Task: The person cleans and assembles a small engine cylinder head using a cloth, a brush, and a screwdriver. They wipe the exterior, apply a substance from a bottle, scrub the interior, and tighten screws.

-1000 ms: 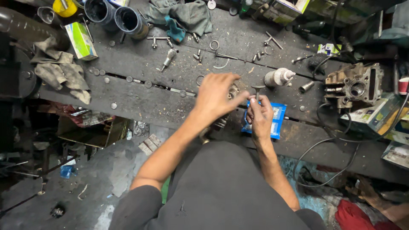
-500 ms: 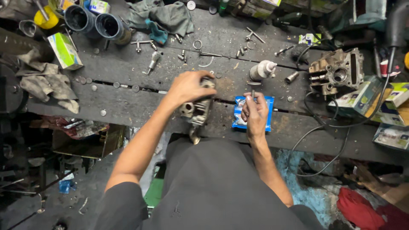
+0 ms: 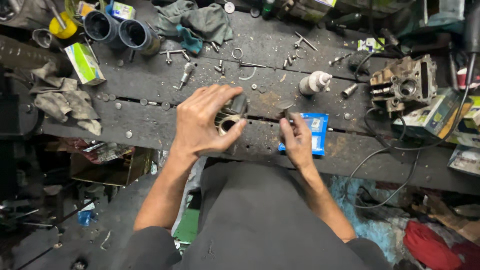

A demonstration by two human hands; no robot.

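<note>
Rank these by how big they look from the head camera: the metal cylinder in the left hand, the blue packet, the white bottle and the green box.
1. Metal cylinder and green box: too alike to rank.
2. Blue packet, partly hidden by the right hand.
3. White bottle.

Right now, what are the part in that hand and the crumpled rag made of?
Finned engine cylinder held by the left hand: looks like dull grey cast metal, with ribbed fins and a smooth round bore. Rag: probably soft grey cloth, wrinkled and stained.

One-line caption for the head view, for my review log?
Left hand grips a finned metal cylinder; right hand holds a small round part above a blue packet.
</note>
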